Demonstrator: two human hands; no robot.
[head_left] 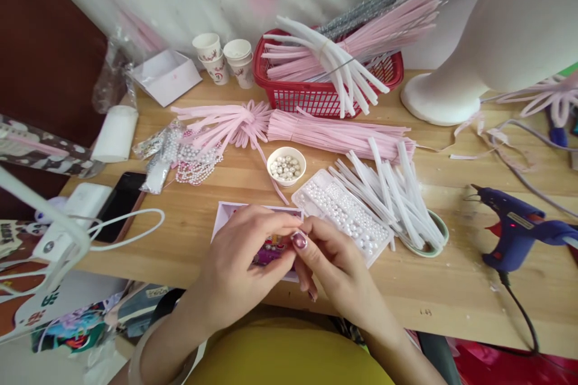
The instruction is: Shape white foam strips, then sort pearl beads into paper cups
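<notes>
My left hand (pixel 239 258) and my right hand (pixel 334 267) meet over a small open box (pixel 226 212) with colourful pieces near the table's front edge. Both hands have their fingertips pinched together around something too small to make out. Just behind them stand a little white bowl of pearls (pixel 286 165) and a clear tray of pearl beads (pixel 343 210). White pipe cleaners (pixel 392 198) lie across a pale green dish to the right of the tray.
A red basket (pixel 289 93) with pink and white pipe cleaners stands at the back, a pink bundle (pixel 334 132) before it. A blue glue gun (pixel 519 231) rests at right, a white mannequin base (pixel 433 99) behind. Paper cups (pixel 221 57), a phone (pixel 120 204) and charger sit left.
</notes>
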